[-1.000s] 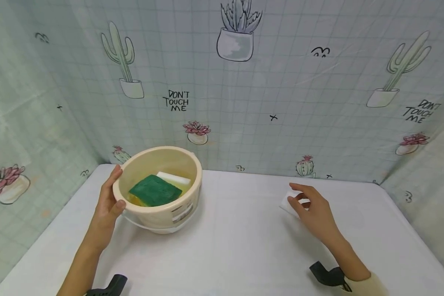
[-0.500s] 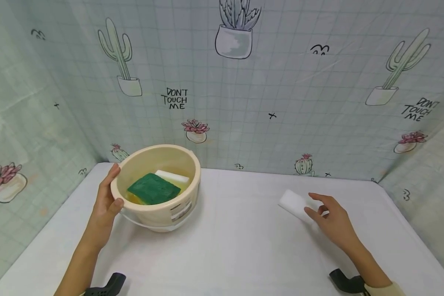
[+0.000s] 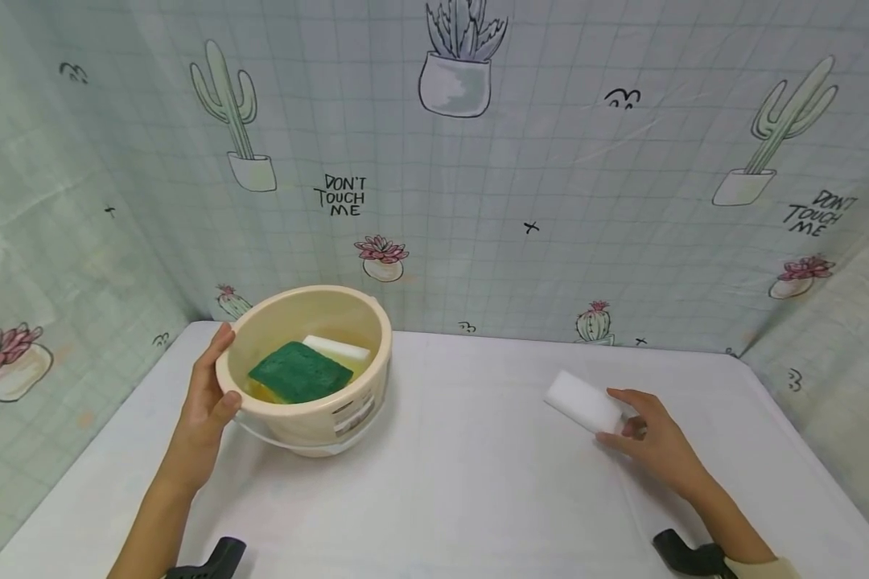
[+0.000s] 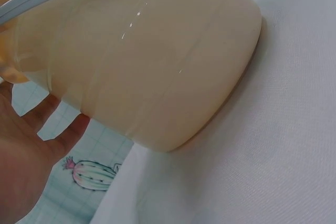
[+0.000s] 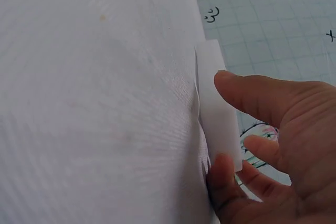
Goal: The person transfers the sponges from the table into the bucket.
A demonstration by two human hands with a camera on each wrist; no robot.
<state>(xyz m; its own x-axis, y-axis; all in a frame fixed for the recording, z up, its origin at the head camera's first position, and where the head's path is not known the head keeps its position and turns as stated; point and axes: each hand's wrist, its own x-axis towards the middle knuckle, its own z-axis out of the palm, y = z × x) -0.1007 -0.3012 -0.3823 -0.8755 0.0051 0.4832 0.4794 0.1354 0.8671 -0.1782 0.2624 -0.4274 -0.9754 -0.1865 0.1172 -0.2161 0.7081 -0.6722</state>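
In the head view, my left hand (image 3: 206, 410) grips the left side of a cream bucket (image 3: 362, 406), the thumb on its rim. The left wrist view shows the fingertips against the wall of the bucket (image 4: 157, 61). Inside it lie a green scouring pad (image 3: 300, 371) on something yellow and a white block (image 3: 336, 348). On the right, my right hand (image 3: 655, 442) pinches the near right end of a white sponge block (image 3: 582, 400) lying on the table. The right wrist view shows the thumb across the face of the block (image 5: 218, 119), other fingers at its end.
A white cloth covers the table (image 3: 463, 482). Close behind it hangs a cactus-print curtain (image 3: 471, 201), with more printed cloth at both sides. The bucket's pale handle (image 3: 275, 438) hangs down around its front.
My right hand has drawn back to the right from the sponge block's far end, uncovering it, and has closed on its near end. The left hand and bucket hold still.
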